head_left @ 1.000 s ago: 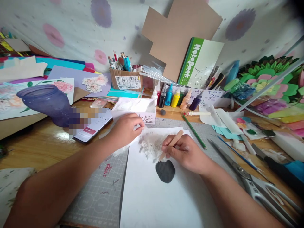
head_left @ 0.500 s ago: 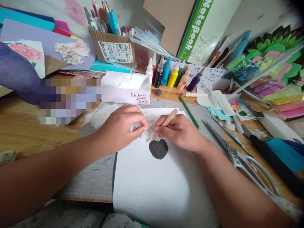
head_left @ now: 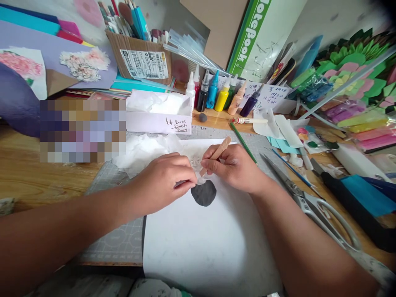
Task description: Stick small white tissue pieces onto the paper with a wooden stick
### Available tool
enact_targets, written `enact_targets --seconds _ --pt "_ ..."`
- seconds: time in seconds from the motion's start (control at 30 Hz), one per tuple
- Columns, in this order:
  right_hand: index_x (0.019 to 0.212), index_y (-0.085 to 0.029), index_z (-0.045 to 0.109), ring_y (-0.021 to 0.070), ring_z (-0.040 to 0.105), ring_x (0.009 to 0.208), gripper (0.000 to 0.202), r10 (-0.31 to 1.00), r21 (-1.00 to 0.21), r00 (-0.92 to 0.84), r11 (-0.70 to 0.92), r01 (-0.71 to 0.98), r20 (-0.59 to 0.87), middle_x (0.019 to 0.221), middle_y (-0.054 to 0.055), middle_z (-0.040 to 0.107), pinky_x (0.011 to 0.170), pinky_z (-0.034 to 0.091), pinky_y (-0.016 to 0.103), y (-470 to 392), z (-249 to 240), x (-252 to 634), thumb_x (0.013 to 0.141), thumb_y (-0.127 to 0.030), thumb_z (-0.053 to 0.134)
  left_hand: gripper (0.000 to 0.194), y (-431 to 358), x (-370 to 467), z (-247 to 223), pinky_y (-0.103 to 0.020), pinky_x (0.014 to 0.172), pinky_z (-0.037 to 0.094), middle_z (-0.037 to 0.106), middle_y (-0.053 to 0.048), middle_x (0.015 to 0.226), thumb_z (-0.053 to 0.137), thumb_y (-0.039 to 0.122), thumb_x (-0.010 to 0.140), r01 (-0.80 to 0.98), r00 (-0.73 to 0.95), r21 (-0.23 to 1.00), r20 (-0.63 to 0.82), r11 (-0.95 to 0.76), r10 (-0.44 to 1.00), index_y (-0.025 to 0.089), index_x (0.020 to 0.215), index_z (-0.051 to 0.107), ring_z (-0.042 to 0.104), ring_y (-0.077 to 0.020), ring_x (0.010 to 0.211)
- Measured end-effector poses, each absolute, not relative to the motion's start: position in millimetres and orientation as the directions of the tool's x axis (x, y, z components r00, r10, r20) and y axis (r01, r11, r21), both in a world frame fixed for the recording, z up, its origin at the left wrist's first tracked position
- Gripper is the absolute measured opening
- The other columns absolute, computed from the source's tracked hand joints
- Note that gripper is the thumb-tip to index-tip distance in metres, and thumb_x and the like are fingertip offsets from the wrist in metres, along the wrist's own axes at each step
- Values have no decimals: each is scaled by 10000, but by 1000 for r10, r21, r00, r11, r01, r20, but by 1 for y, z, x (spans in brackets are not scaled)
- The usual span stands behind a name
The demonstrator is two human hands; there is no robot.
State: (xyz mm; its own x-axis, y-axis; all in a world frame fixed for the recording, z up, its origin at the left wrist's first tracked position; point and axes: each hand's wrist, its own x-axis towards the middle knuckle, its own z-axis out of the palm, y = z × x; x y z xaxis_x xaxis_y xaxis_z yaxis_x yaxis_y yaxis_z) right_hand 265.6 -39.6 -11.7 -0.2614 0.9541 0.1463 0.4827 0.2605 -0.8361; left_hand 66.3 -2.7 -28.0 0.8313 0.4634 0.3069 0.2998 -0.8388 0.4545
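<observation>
My right hand [head_left: 230, 165] is closed round a flat wooden stick [head_left: 220, 149], held slanting with its lower end just above a dark grey disc [head_left: 203, 193]. My left hand [head_left: 170, 177] is pinched at the disc's upper left edge; what its fingertips hold, if anything, is too small to make out. Thin whitish, wispy material [head_left: 201, 180] lies between the two hands at the top of the disc. Under the disc is a white paper sheet [head_left: 198, 243]. Crumpled white tissue [head_left: 139, 152] rests behind my left hand.
Large scissors [head_left: 303, 198], a blue brush [head_left: 293, 171] and a green pencil [head_left: 244, 142] lie to the right. Behind stand a white tissue box [head_left: 157, 117], several paint bottles [head_left: 222, 97] and a cardboard box [head_left: 139, 57] of brushes. A grey cutting mat [head_left: 114, 235] extends under the paper.
My left hand has moved down and slightly right, nearer the disc. The stick stays in my right hand, its lower end still by the disc's top. The whole view has shifted slightly.
</observation>
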Motion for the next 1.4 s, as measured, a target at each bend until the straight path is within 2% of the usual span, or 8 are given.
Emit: enact_targets --seconds 0.27,0.6,0.8,0.97,1.03,1.13,1.27,1.4 --pt "653 -181 550 110 530 560 171 974 -908 -149 216 359 173 593 -24 565 562 410 223 -43 -4 258 822 -193 529 231 1 66 -31 -290 694 425 665 0 738 497 231 884 274 852 476 283 -836 440 224 751 685 577 -147 731" --pt "679 -176 565 117 528 576 160 965 -849 -233 219 480 118 602 -20 570 575 383 229 -41 -12 254 834 -168 526 191 1 65 -35 -292 677 393 660 24 701 533 187 857 287 853 418 298 -862 429 223 722 663 556 -140 692" --pt "637 -166 606 138 563 646 240 942 -731 -314 296 615 117 678 25 625 623 395 240 -42 -7 249 856 -140 512 151 1 66 -34 -295 689 378 615 20 678 540 178 835 346 834 366 301 -864 462 204 701 605 536 -145 699" --pt "646 -165 564 125 510 604 216 928 -669 -354 336 663 115 639 8 577 601 367 237 -42 -8 243 853 -131 511 147 12 59 -22 -293 678 397 620 4 710 520 215 836 409 777 383 330 -829 536 199 708 590 543 -157 719" --pt "639 -166 544 124 501 597 205 933 -704 -339 320 635 118 627 2 562 597 365 240 -42 -11 244 839 -137 513 125 23 53 -17 -284 682 415 632 4 737 526 224 829 463 695 426 371 -777 617 204 731 600 555 -154 722" --pt "643 -173 533 120 498 567 194 964 -855 -226 230 464 137 600 -11 543 573 381 238 -41 -15 250 835 -185 511 104 43 41 -16 -277 698 440 647 4 802 526 233 825 571 573 438 394 -695 719 206 784 617 573 -158 748" --pt "653 -178 530 108 473 517 220 983 -968 -7 180 174 181 581 -26 497 506 393 223 -40 -17 258 844 -288 529 149 66 31 -22 -328 782 470 668 -34 938 535 242 807 687 556 315 351 -655 753 184 897 638 600 -213 886" --pt "658 -175 540 100 485 530 262 968 -958 18 243 151 249 628 -19 502 507 399 216 -41 -16 258 869 -330 525 224 71 33 -28 -395 899 442 678 -54 1036 554 254 812 712 612 206 288 -671 737 188 1010 635 584 -252 1006"
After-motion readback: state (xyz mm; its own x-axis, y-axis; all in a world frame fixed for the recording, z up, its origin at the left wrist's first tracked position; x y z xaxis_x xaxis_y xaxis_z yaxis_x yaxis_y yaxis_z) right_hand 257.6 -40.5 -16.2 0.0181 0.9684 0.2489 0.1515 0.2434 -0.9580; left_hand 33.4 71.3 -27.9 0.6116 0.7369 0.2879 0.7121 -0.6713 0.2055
